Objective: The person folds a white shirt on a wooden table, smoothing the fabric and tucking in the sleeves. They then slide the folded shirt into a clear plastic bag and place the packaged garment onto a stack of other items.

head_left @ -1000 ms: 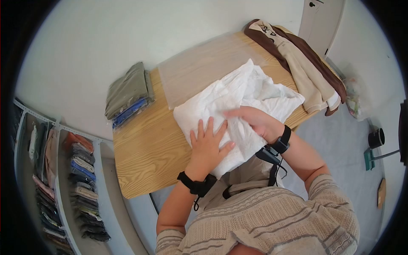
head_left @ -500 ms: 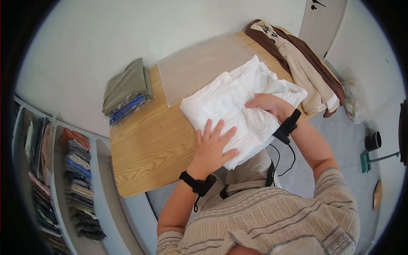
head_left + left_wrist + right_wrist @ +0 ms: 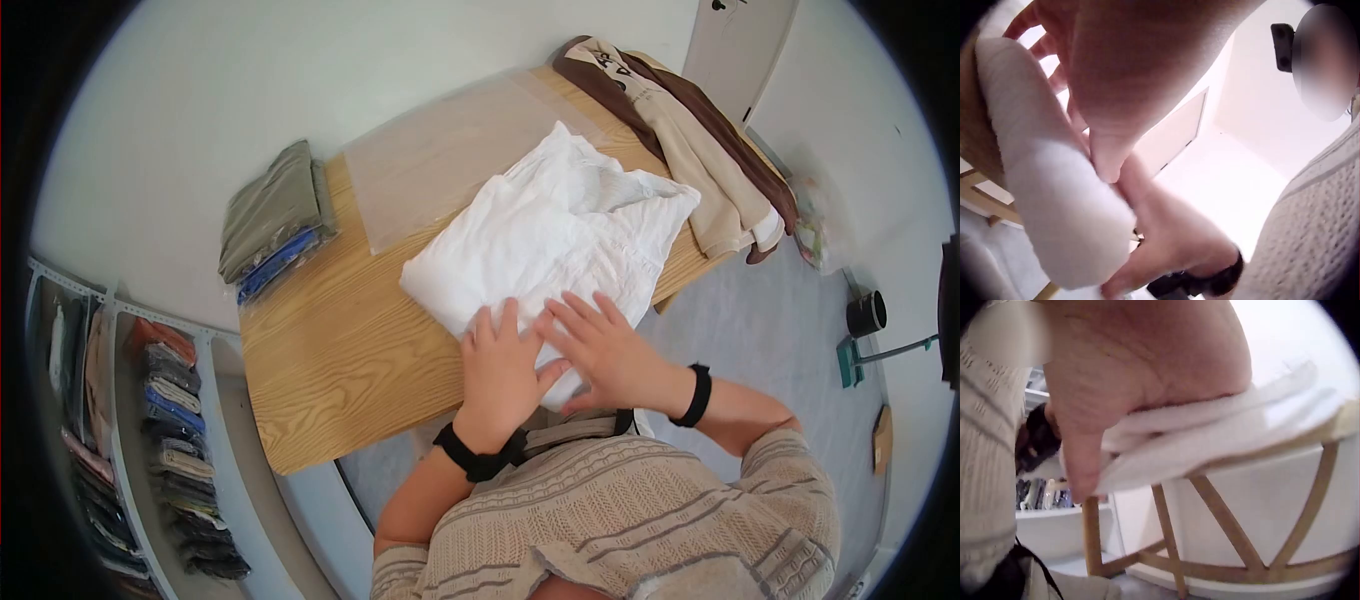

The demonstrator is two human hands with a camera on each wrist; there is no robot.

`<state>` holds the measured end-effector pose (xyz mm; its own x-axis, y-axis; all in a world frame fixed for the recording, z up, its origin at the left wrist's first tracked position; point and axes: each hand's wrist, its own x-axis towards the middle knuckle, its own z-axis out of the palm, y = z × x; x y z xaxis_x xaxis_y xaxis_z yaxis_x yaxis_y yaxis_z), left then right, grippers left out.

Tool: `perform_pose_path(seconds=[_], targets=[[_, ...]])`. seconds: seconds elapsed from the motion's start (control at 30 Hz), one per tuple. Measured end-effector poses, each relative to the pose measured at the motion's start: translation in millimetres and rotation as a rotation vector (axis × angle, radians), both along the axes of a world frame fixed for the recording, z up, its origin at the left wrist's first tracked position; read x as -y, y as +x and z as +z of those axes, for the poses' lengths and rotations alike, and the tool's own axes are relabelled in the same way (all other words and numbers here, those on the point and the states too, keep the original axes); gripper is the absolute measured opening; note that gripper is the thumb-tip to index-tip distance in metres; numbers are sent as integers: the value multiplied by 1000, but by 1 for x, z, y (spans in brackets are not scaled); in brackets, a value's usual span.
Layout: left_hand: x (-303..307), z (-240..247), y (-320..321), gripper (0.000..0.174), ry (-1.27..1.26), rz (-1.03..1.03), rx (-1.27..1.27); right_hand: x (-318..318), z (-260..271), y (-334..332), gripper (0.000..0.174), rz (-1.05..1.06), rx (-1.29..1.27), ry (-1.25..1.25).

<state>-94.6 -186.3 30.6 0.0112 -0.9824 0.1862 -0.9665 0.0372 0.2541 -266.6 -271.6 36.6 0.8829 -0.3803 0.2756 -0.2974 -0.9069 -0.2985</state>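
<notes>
A white folded garment [image 3: 545, 235], soft and wrinkled, lies on the wooden table [image 3: 340, 370] and reaches its near edge. My left hand [image 3: 500, 372] rests on the garment's near-left part, fingers spread and fairly straight. Close beside it, my right hand [image 3: 608, 348] lies over the near side with outstretched fingers, its fingertips near the left hand. From the left wrist, the cloth [image 3: 1054, 187] shows as a thick rounded fold at the edge. The right wrist view has layers of the cloth [image 3: 1210, 440] below the palm, with the thumb pointing down past them.
A flat clear plastic bag [image 3: 430, 150] lies at the back of the table. Bagged folded clothes [image 3: 280, 215] sit at the far left, a brown and beige garment [image 3: 690, 150] at the far right. Shelves [image 3: 180, 440] of packed clothes stand to the left.
My right hand has let go of the garment's right side and moved left and nearer, beside the left hand. The garment has shifted slightly left in view.
</notes>
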Motion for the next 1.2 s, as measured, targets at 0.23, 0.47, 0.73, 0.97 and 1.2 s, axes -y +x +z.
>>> perform_pose_path(seconds=[0.23, 0.47, 0.73, 0.97, 1.2], targets=[[-8, 45, 68, 52, -43, -346, 40, 7, -59, -41, 81, -133, -71, -274], [-14, 8, 107, 59, 100, -276, -53, 43, -53, -54, 58, -49, 82, -128], [-91, 26, 112, 65, 438, -324, -56, 59, -26, -55, 25, 338, 187, 254], [-86, 29, 112, 84, 334, -363, 212, 68, -42, -57, 26, 425, 14, 69], [-32, 5, 107, 66, 126, -556, 419, 70, -41, -56, 27, 385, 26, 177]])
